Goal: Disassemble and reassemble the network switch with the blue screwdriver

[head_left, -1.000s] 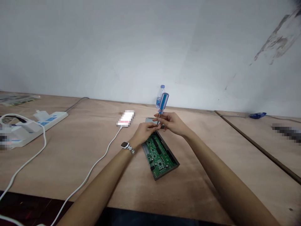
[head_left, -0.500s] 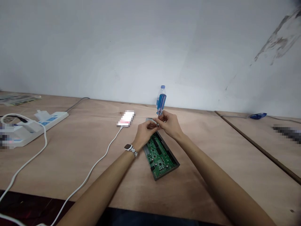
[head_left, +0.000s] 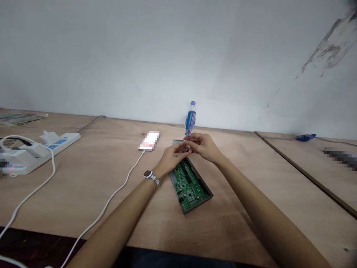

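Note:
A screwdriver (head_left: 190, 122) with a blue, clear handle stands nearly upright over the far end of a green circuit board (head_left: 188, 185) in a dark tray-like casing. Its thin shaft runs down between my hands. My left hand (head_left: 173, 155) is closed, thumb and fingertips pinched at the lower shaft. My right hand (head_left: 203, 146) is closed too, its fingertips pinching the shaft just below the handle. Fingers hide the screwdriver's tip and part of the board's far end. A watch (head_left: 152, 177) with a metal band is on my left wrist.
Behind the screwdriver a clear bottle (head_left: 193, 104) with a blue cap stands by the wall. To the left lie a phone (head_left: 150, 140), its white cable (head_left: 118, 189) and a power strip (head_left: 65, 140). A blue packet (head_left: 306, 137) lies far right, beyond the table seam (head_left: 301, 173).
The screwdriver handle has shifted slightly left and straightened up. My left wrist has moved a little left, and my right hand slightly lower. The board has stayed put.

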Tool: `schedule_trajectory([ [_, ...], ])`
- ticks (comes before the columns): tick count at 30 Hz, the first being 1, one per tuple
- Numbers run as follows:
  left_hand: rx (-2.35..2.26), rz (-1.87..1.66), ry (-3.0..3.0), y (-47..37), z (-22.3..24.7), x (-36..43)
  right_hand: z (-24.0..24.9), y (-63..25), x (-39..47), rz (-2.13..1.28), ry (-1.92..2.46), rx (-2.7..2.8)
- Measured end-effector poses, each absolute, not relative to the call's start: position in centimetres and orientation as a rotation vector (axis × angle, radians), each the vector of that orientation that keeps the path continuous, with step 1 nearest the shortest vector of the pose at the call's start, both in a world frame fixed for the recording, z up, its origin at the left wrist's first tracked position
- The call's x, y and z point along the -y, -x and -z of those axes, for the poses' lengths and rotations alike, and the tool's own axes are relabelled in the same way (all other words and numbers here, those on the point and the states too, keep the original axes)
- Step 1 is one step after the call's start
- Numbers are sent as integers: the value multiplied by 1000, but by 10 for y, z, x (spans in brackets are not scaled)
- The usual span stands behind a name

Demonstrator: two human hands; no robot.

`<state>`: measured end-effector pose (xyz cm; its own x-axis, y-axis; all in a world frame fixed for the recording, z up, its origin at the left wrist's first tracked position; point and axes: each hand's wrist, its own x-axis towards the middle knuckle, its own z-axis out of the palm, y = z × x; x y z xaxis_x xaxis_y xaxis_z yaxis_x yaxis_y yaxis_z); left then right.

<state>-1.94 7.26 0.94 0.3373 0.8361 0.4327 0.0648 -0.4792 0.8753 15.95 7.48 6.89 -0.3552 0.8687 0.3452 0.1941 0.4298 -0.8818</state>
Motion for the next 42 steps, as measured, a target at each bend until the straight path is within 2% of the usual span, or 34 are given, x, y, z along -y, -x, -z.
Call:
schedule_trajectory([
  [4, -911, -1354, -1791, 14, -3, -72, -65, -158, -78, -748, 944, 1804],
  [13, -1030, -1375, -1757, 9, -1, -72, -68, -149, -72, -484, 1060, 1774],
  [21, -926, -1255, -1906, 16, -8, -67, -77, -163, -72, -883, 968, 1936],
  [29, -886, -1170, -1979, 16, -8, -67, -69, -153, -71, -660, 1032, 1854],
  [39, -904, -1179, -1958, 13, -6, -68, -79, -158, -67, -936, 906, 1755],
  [42, -933, -1191, -1999, 14, -9, -66, -77, -157, -69, -898, 918, 1710],
])
